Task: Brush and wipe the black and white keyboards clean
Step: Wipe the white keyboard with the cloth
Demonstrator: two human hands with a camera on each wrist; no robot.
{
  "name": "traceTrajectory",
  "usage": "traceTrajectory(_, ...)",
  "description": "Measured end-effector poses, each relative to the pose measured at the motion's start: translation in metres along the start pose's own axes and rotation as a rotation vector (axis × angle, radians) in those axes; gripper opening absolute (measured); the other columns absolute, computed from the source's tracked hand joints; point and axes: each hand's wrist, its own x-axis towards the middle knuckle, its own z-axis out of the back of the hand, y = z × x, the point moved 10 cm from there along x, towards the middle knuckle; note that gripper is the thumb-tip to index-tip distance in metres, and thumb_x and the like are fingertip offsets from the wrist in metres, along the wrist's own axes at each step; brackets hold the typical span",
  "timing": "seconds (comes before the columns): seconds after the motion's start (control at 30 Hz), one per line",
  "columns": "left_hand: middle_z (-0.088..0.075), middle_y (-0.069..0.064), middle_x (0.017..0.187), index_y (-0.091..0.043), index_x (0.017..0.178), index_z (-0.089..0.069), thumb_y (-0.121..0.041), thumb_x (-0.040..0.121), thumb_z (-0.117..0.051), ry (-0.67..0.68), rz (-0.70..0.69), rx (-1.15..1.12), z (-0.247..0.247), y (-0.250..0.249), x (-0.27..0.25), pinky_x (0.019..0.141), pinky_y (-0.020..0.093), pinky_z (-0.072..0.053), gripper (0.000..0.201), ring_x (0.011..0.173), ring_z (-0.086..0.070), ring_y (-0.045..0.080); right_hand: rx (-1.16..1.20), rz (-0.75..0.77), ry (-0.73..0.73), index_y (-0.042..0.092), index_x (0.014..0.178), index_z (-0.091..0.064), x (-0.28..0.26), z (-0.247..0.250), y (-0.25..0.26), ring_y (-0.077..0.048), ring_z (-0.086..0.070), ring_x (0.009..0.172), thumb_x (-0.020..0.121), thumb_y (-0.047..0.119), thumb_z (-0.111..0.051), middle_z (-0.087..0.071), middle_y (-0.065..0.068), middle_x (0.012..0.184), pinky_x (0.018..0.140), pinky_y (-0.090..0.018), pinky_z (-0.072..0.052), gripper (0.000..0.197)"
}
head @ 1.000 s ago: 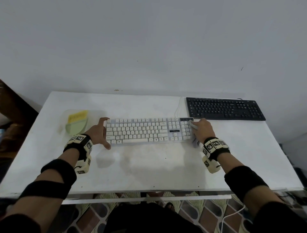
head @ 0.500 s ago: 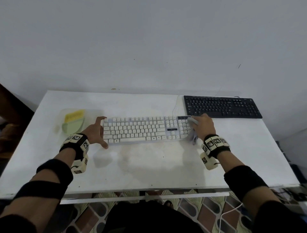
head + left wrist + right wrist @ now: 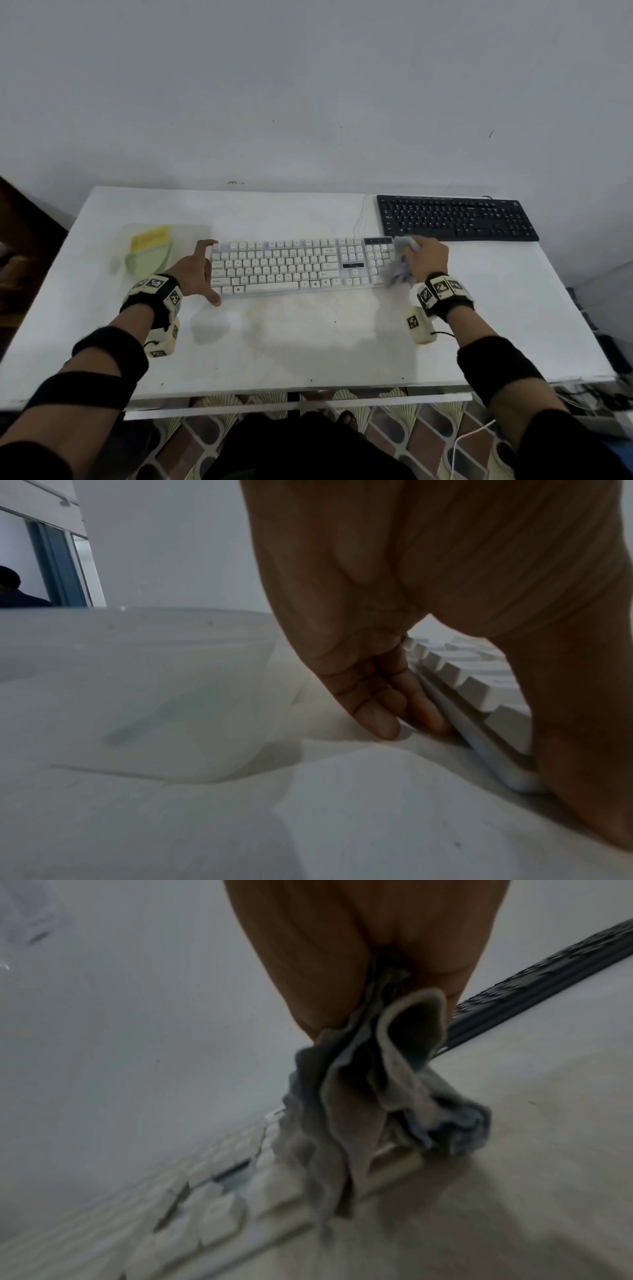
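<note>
A white, full-size plastic keyboard (image 3: 301, 265) lies flat at the centre of the head view, on a white, stained rectangular tabletop (image 3: 308, 342). The left hand (image 3: 195, 270) braces its left end — thumb at the near corner, fingers (image 3: 383, 704) spread and straight against the far side of that end, not curled round anything. At the keyboard's right end the right hand (image 3: 426, 258) grips a crumpled grey-blue cloth (image 3: 397, 270); in the right wrist view the cloth (image 3: 369, 1096) hangs bunched from the closed fingers and drapes over the keys and the keyboard's edge.

The black, flat plastic keyboard (image 3: 455, 217) sits in the right of the frame, just beyond the white one and behind the right hand, apart from both hands. To the left of centre a pale green brush with yellow bristles (image 3: 149, 253) lies inside a translucent plastic container (image 3: 118, 246) — the container (image 3: 137, 691) stands just beside the left hand, not touching it. A thin white cable (image 3: 359, 216) runs from the white keyboard's far edge toward the wall.
</note>
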Motion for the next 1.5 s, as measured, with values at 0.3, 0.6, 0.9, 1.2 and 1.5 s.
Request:
traceTrajectory(0.3, -0.068, 0.008, 0.082, -0.018, 0.156, -0.01, -0.015, 0.045, -0.105, -0.015, -0.007, -0.018, 0.0, 0.0, -0.001, 0.067, 0.03, -0.048, 0.146, 0.077, -0.067, 0.022, -0.106, 0.068, 0.19, 0.02, 0.07, -0.066, -0.044, -0.024, -0.023, -0.027, -0.065, 0.067, 0.102, 0.036, -0.052, -0.071, -0.006, 0.07, 0.059, -0.03, -0.043, 0.039)
traceTrajectory(0.6, -0.068, 0.009, 0.081, -0.019, 0.156, -0.007, -0.017, 0.046, -0.105, 0.006, -0.005, -0.005, -0.001, -0.001, 0.0, 0.07, 0.034, -0.052, 0.147, 0.076, -0.067, 0.024, 0.052, 0.037, 0.029, 0.022, 0.1, -0.079, -0.018, -0.01, -0.007, -0.021, -0.065, 0.073, 0.098, 0.03, -0.053, -0.075, -0.004, 0.085, 0.063, -0.023, -0.038, 0.028)
traceTrajectory(0.9, -0.068, 0.009, 0.081, -0.023, 0.156, -0.007, -0.019, 0.047, -0.105, 0.024, -0.021, 0.007, -0.001, 0.0, 0.0, 0.075, 0.041, -0.057, 0.147, 0.074, -0.068, 0.025, -0.027, -0.096, 0.138, 0.013, 0.063, -0.058, -0.034, -0.032, -0.03, -0.027, -0.059, 0.068, 0.1, 0.036, -0.049, -0.064, -0.003, 0.066, 0.064, -0.033, -0.035, 0.045)
traceTrajectory(1.2, -0.071, 0.002, 0.089, -0.025, 0.154, -0.01, -0.022, 0.043, -0.105, 0.071, -0.015, 0.023, -0.009, 0.004, -0.03, 0.077, 0.033, -0.055, 0.146, 0.081, -0.069, 0.017, -0.108, -0.158, 0.26, 0.011, 0.06, -0.05, -0.034, -0.052, -0.03, -0.028, -0.058, 0.069, 0.095, 0.029, -0.05, -0.055, -0.005, 0.065, 0.061, -0.032, -0.034, 0.039)
traceTrajectory(1.5, -0.064, -0.009, 0.082, -0.022, 0.152, -0.02, -0.031, 0.043, -0.104, 0.068, 0.001, 0.182, -0.009, -0.006, -0.045, 0.07, 0.029, -0.048, 0.138, 0.077, -0.064, 0.012, -0.107, -0.149, 0.19, 0.014, 0.064, -0.046, -0.053, -0.045, -0.024, -0.029, -0.054, 0.073, 0.095, 0.025, -0.048, -0.054, -0.005, 0.067, 0.061, -0.032, -0.034, 0.033)
